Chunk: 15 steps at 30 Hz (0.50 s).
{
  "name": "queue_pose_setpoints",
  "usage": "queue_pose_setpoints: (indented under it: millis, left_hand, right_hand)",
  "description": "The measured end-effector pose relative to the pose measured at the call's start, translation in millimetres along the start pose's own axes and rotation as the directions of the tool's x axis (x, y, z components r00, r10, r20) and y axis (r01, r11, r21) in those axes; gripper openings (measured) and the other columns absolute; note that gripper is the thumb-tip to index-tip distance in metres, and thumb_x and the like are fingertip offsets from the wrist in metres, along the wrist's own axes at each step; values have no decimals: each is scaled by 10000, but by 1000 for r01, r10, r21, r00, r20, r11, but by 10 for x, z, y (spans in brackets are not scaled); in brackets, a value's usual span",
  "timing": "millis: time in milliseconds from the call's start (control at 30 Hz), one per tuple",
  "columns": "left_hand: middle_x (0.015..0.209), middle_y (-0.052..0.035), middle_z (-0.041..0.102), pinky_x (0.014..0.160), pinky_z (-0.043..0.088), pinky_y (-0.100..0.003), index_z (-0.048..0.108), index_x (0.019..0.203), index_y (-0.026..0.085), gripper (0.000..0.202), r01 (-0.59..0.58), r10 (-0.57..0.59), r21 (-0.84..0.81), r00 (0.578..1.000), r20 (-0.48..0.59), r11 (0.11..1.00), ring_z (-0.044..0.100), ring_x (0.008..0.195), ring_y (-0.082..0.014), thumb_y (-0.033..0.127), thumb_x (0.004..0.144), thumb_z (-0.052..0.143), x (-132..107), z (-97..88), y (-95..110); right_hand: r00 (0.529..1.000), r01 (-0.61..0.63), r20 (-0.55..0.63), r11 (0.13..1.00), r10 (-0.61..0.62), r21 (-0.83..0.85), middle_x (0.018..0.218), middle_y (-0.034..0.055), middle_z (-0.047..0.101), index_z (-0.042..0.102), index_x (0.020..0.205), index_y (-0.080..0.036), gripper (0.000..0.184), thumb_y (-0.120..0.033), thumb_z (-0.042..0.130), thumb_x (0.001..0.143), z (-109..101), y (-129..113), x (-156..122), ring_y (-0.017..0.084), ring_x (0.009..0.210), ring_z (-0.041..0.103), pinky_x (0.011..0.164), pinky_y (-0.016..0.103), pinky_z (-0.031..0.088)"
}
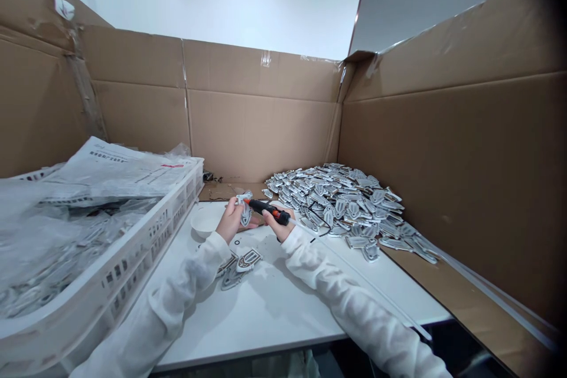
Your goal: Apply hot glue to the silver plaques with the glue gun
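My right hand (pixel 282 223) is closed around a black and orange hot glue gun (pixel 266 208), its tip pointing left. A long white glue stick (pixel 358 273) sticks out of the gun's back and runs along my right sleeve. In my left hand (pixel 231 220) is a small grey and white flat piece (pixel 245 210), pinched in the fingers right at the gun's tip. Whether tip and piece touch, I cannot tell. Below my hands several similar patterned pieces (pixel 243 266) lie overlapping on the white table (pixel 283 313). A white round dish (pixel 202 223) is partly hidden behind my left hand.
A large heap of similar pieces (pixel 336 198) covers the table's back right. On the left stands a white plastic basket (pixel 146 230) with plastic-bagged pieces and a printed white bag (pixel 119 171). Tall cardboard walls (pixel 261 124) enclose the back and sides.
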<state>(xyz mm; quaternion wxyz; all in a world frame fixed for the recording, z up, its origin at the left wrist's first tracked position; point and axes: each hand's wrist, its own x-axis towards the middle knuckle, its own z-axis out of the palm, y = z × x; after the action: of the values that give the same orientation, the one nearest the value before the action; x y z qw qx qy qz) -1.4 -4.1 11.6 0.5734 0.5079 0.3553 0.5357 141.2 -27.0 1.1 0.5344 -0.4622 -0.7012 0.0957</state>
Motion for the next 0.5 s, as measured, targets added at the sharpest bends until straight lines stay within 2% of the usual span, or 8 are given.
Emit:
queue_pose_setpoints:
  millis: [500]
  left_hand:
    - [720, -13, 582, 486, 528, -283, 395, 925, 178, 125, -26, 27, 39, 999, -28, 999, 600, 510, -125, 168, 801, 378, -62, 43, 45]
  right_hand:
    - [999, -44, -17, 999, 44, 5, 453, 6, 527, 618, 694, -179, 307, -442, 463, 732, 11, 4, -14, 137, 452, 489, 485, 243, 393]
